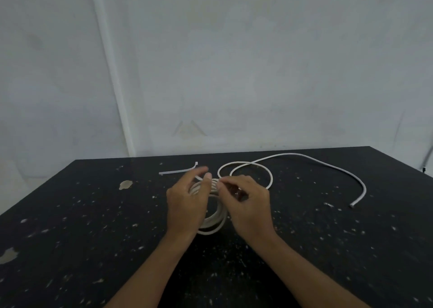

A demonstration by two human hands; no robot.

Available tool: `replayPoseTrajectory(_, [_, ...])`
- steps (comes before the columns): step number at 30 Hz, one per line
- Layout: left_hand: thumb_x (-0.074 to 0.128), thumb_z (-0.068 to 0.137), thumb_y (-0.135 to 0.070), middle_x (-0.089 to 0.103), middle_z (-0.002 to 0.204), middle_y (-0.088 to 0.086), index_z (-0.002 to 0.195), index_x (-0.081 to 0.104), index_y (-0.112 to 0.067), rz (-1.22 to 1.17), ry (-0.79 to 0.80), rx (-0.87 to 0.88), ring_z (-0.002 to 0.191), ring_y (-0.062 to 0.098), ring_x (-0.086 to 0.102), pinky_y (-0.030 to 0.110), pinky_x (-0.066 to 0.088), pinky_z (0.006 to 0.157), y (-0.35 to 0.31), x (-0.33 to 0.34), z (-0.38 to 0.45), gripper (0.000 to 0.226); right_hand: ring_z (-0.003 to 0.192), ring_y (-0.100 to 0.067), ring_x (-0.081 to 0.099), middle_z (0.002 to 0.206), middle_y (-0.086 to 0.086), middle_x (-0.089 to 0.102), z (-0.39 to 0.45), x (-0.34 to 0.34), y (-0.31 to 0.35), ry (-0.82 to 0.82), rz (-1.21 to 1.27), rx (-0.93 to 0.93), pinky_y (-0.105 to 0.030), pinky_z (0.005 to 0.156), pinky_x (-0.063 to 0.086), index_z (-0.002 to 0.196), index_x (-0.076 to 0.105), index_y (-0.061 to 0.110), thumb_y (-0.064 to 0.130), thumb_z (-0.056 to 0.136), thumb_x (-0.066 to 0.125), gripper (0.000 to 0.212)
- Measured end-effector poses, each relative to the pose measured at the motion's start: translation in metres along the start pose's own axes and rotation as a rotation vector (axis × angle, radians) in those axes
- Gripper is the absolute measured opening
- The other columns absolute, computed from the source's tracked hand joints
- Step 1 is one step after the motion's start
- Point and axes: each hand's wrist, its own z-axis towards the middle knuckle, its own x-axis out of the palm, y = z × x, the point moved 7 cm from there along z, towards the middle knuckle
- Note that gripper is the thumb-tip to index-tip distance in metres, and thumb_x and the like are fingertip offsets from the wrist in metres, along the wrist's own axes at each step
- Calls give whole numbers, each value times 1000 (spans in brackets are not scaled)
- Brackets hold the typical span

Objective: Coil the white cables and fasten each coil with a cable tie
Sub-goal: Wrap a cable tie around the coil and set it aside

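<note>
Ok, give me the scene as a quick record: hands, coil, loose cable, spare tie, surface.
left hand: fingers around the left side of the coil
right hand: pinching at the coil's top
coil: several white turns, between both hands
tie on coil: cannot tell
loose cable: uncoiled, one loop, end lying far right
spare tie: flat, beyond the left hand
table: black, speckled

Much of the coil (214,223) at frame centre is hidden behind the hands. The fingertips of the left hand (187,204) are blurred. The worktop (93,214) is cut off at the lower frame edges.
</note>
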Motion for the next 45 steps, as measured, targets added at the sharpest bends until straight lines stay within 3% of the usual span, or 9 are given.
replayPoseTrajectory(7, [71, 97, -27, 72, 62, -4, 75, 80, -19, -64, 12, -112, 55, 8, 66, 26, 51, 54, 5, 8, 0, 25, 117, -15, 62, 122, 4, 60, 2, 6, -2, 191, 63, 68, -36, 96, 56, 139, 68, 26, 39, 106, 50, 39])
replayPoseTrajectory(10, [71, 97, -30, 69, 56, -2, 69, 78, -19, -122, -27, -234, 49, 8, 61, 23, 48, 52, 10, 3, 3, 31, 133, -14, 52, 143, 2, 45, -1, 2, 9, 305, -62, -114, -29, 106, 49, 154, 49, 22, 24, 100, 58, 54])
replayPoseTrajectory(16, [71, 96, -28, 62, 52, 7, 60, 74, -15, -203, -59, -351, 50, 13, 53, 31, 44, 53, 17, 3, -1, 39, 128, -18, 57, 158, -4, 39, -4, 18, 20, 388, -311, -384, -25, 89, 55, 120, 64, 17, 10, 84, 78, 39])
replayPoseTrajectory(21, [74, 93, -34, 60, 55, 9, 63, 74, -8, -272, -29, -498, 53, 21, 53, 37, 44, 57, 27, 10, -5, 40, 142, -31, 50, 156, -18, 49, -7, 27, 30, 316, -501, -513, -41, 106, 52, 101, 74, 9, 2, 89, 72, 14])
replayPoseTrajectory(28, [76, 90, -38, 55, 60, 16, 74, 74, 0, -343, 67, -577, 49, 23, 48, 25, 37, 42, 22, 16, -8, 41, 136, -34, 58, 143, -22, 62, -12, 18, 40, 166, -511, -677, -44, 105, 51, 98, 77, 5, 15, 101, 71, 12])
replayPoseTrajectory(31, [75, 90, -33, 63, 67, 28, 73, 77, -5, -378, 86, -578, 58, 28, 56, 33, 47, 55, 19, 16, -7, 34, 133, -35, 60, 141, -25, 63, -13, 14, 40, 167, -486, -731, -43, 108, 50, 107, 79, 3, 14, 101, 73, 15])
replayPoseTrajectory(36, [69, 95, -23, 60, 61, 11, 74, 81, -17, -367, 138, -543, 54, 21, 49, 24, 34, 46, 18, 16, -6, 25, 130, -26, 62, 139, -16, 64, -4, 13, 25, 296, -128, -440, -44, 106, 53, 116, 75, -2, 11, 105, 62, 21])
replayPoseTrajectory(40, [68, 96, -19, 56, 50, -5, 70, 79, -21, -329, 102, -508, 42, 9, 44, 21, 33, 41, 22, 10, -3, 28, 121, -13, 67, 124, -8, 73, -1, 14, 18, 305, 46, -239, -28, 104, 52, 112, 74, -1, 4, 101, 66, 14])
replayPoseTrajectory(45, [71, 94, -12, 80, 80, -7, 95, 81, -20, -291, 118, -329, 71, 2, 72, 19, 57, 68, 13, 9, 3, 13, 96, -15, 70, 99, -5, 75, 3, 20, -4, 266, 255, 175, -33, 90, 56, 100, 76, 7, 13, 108, 58, 21])
